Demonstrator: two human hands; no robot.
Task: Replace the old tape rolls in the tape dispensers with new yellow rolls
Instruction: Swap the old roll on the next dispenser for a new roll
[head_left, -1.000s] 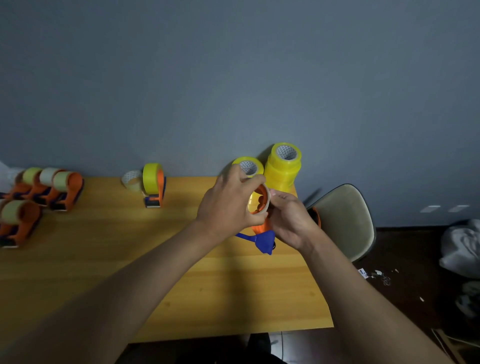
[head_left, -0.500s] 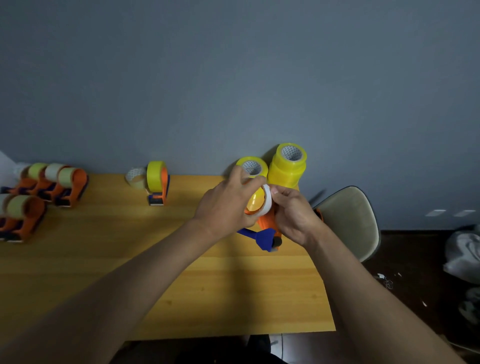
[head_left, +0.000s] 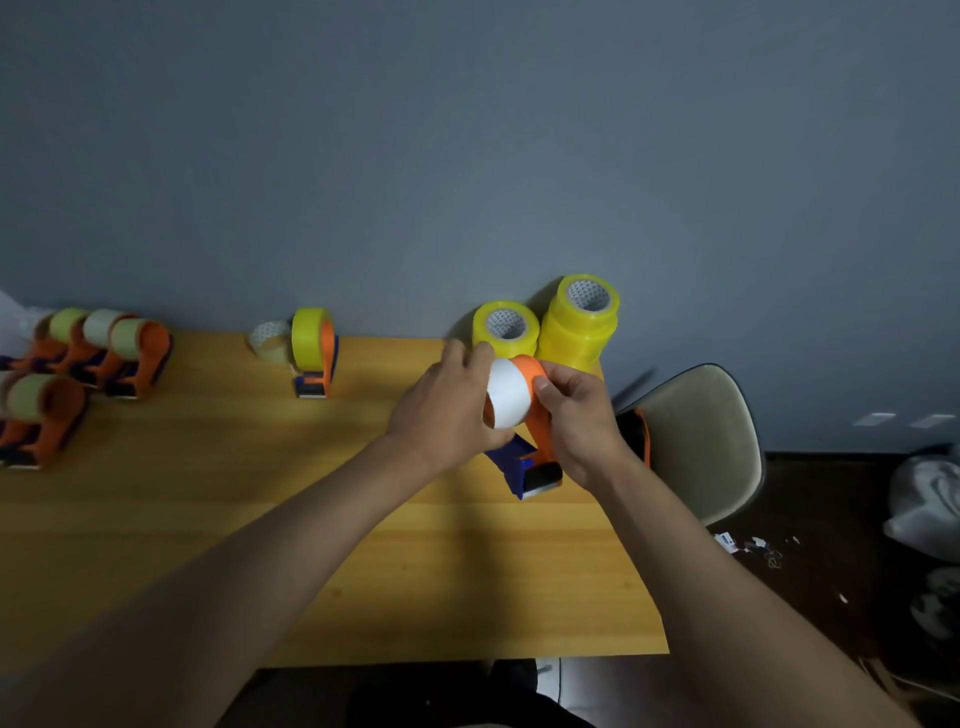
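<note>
Six orange dispensers: four at nine o'clock (head_left: 83, 374), one at eleven (head_left: 316, 358), one in hand (head_left: 535, 441). Three yellow rolls at one o'clock: a single (head_left: 505, 327) and a stack of two (head_left: 579, 322). One white core (head_left: 506, 392), one spent roll (head_left: 270, 340).

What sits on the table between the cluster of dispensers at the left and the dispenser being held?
The head view shows a dispenser with a yellow roll and a loose pale roll.
</note>
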